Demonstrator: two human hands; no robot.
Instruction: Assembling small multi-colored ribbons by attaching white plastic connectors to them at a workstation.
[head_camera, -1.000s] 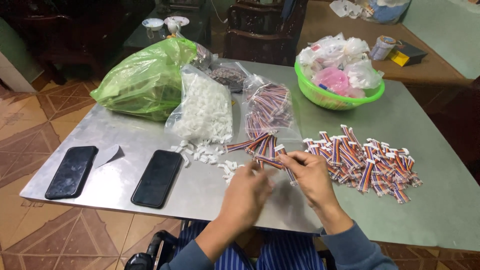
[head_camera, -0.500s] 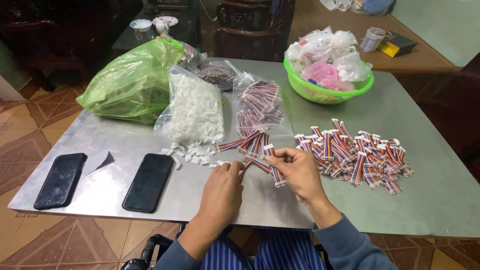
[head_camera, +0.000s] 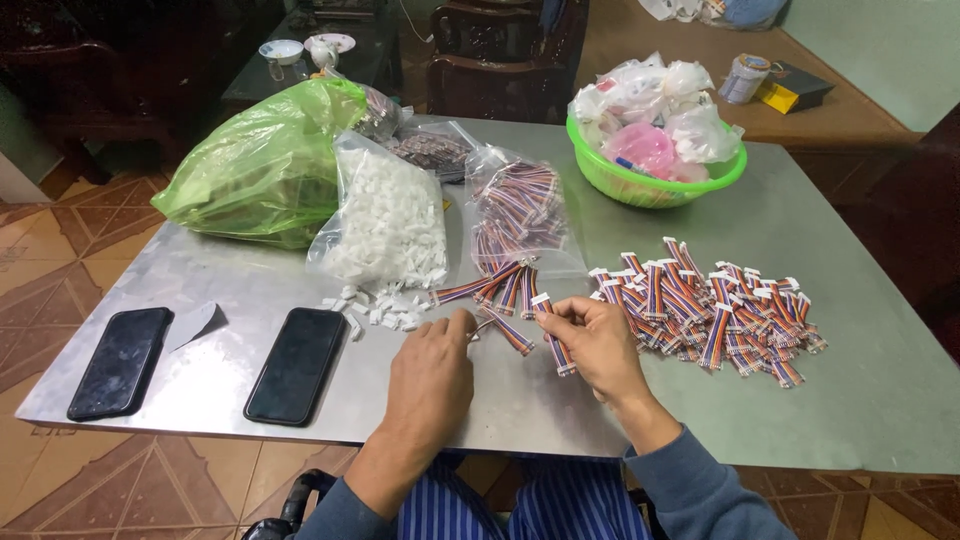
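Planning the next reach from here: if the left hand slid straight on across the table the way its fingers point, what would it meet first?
Probably the loose striped cable pieces just beyond the left hand, then the clear bag of striped cables; depth is hard to judge.

Two phones lie on the table: one (head_camera: 121, 361) at the left edge, one (head_camera: 296, 363) nearer the middle. Four plastic bags stand behind: one green (head_camera: 266, 165), one of white pieces (head_camera: 388, 222), one of striped cables (head_camera: 518, 208), one of dark parts (head_camera: 432, 151). One green bowl (head_camera: 650, 189) holds several small bags, too bunched to count. Loose cables (head_camera: 712, 308) form one heap, too many to count. Two hands work: left (head_camera: 432, 372), right (head_camera: 596, 343).
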